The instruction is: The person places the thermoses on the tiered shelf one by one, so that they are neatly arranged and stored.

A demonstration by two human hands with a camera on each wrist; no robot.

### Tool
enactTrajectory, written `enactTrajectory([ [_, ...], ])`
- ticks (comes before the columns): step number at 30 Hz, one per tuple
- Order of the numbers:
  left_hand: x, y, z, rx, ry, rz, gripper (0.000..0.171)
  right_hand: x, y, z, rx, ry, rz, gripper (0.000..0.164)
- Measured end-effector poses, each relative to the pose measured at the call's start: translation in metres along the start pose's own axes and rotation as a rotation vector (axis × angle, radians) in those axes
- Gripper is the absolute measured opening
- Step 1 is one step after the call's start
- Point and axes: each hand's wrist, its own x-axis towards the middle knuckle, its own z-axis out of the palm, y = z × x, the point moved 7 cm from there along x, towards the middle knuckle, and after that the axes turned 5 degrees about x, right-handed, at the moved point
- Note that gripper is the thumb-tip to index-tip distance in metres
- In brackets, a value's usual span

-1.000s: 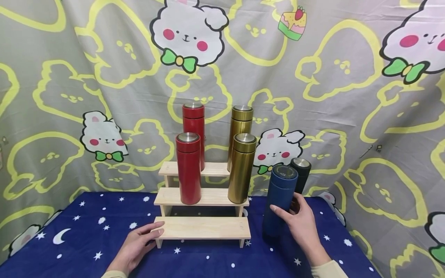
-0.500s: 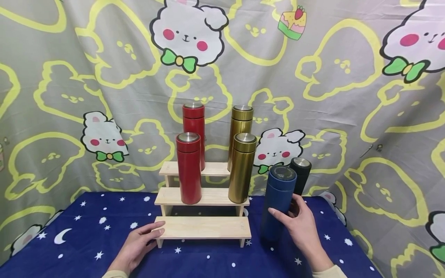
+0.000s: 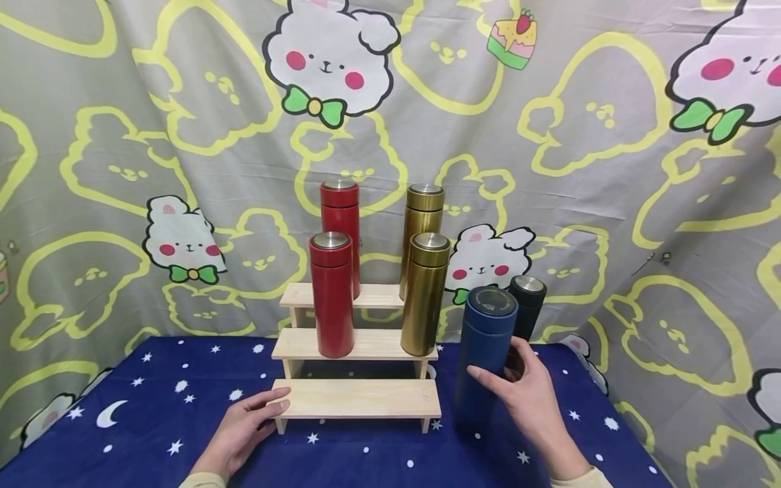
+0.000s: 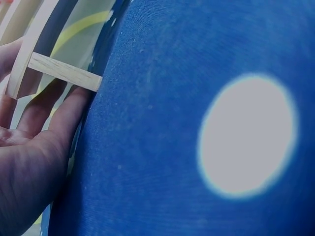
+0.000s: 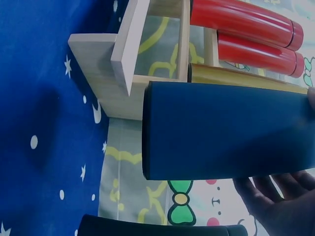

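Observation:
A three-step wooden display stand (image 3: 360, 398) stands on the blue cloth. My left hand (image 3: 241, 430) grips the left end of its lowest step, with fingers above and below the plank in the left wrist view. To the right of the stand, my right hand (image 3: 533, 400) holds a blue thermos flask (image 3: 485, 359), its lid facing up. In the right wrist view the flask's base hangs clear of the cloth. A red flask (image 3: 332, 301) and a gold flask (image 3: 424, 298) stand on the middle step. Behind them, another red flask (image 3: 339, 203) and gold flask (image 3: 425, 203) occupy the top step.
A black flask (image 3: 529, 301) stands on the cloth behind my right hand, partly hidden by the blue one. The table has a dark blue star-and-moon cloth (image 3: 152, 400). A grey curtain (image 3: 244, 176) printed with rabbits hangs close behind and around it.
My right hand has carried the blue flask slightly left, nearer the stand. The left hand keeps its hold on the lowest step, and the stand has not moved.

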Motion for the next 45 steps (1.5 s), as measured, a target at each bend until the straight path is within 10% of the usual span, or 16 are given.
enactTrajectory([
  [45,0.000,0.001,-0.001,0.014,-0.005,-0.005,0.041,-0.004,-0.028,0.048,0.232,-0.136,-0.100,0.061],
])
